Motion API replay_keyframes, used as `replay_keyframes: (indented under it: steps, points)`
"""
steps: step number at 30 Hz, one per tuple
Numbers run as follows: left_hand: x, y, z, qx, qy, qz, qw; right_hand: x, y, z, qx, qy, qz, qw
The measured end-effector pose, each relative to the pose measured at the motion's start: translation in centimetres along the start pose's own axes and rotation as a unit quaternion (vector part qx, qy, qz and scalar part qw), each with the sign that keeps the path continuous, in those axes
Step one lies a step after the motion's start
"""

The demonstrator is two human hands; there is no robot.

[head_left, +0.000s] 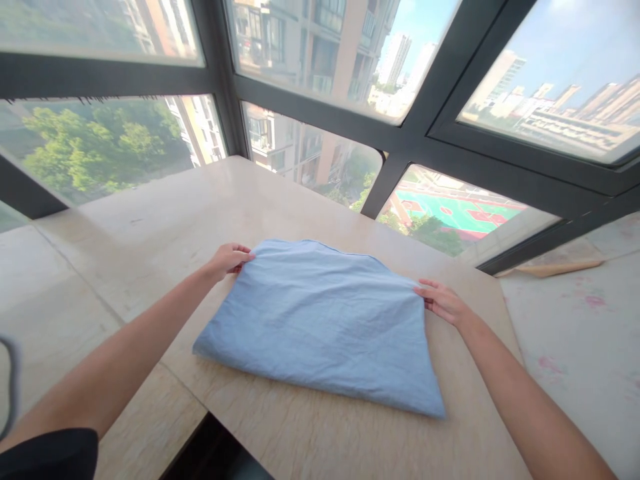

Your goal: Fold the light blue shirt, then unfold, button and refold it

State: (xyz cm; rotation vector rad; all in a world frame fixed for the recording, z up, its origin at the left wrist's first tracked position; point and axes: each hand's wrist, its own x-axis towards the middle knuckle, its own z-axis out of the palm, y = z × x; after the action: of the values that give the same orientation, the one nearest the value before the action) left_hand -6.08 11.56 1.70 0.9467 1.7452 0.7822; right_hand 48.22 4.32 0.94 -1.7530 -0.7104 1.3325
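A light blue cloth [325,327], folded into a wide flat shape with soft wrinkles, lies on the stone window sill [180,220]. My left hand [231,259] pinches its far left corner between thumb and fingers. At the far right corner, my right hand [441,301] grips the edge, thumb and fingertips closed on the fabric. The cloth's near edge is a straight fold slanting down to the right. What kind of cloth article it is cannot be made out.
Dark window frames [320,100] rise behind the sill and meet at a corner. A wall with faded floral paper [575,333] stands at the right, its covering peeling at the top. A dark gap [215,453] opens below the sill's front edge.
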Motion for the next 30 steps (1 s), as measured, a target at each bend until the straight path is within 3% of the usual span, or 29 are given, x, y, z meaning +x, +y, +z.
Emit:
replay_keyframes:
  steps: [2, 4, 10, 17, 20, 24, 30]
  points:
    - [-0.1, -0.4, 0.6, 0.003, 0.048, 0.021, 0.999, 0.1, 0.4, 0.3, 0.006, 0.018, -0.003, 1.0]
    - [-0.2, -0.8, 1.1, 0.011, 0.062, 0.022, 0.998, -0.2, 0.8, 0.7, -0.003, 0.015, 0.002, 1.0]
    - [-2.2, -1.5, 0.2, 0.009, 0.023, -0.007, 1.0, -3.4, 1.6, 1.2, 0.001, -0.006, 0.006, 1.0]
    - [-7.3, -3.7, -1.9, 0.053, 0.003, -0.007, 0.999, -8.4, 4.1, 0.3, 0.049, -0.002, 0.005, 0.999]
    - [-9.6, -5.3, -2.3, 0.119, 0.053, 0.04, 0.991, -10.7, 6.0, -0.1, 0.023, 0.024, -0.015, 0.999]
    - [-12.3, -7.1, -2.7, 0.146, 0.13, 0.069, 0.978, -13.6, 8.3, -0.3, -0.097, 0.105, -0.072, 0.987]
    - [-14.7, -9.6, -3.1, 0.148, 0.143, 0.08, 0.975, -16.7, 10.7, 0.1, -0.122, 0.124, -0.113, 0.978]
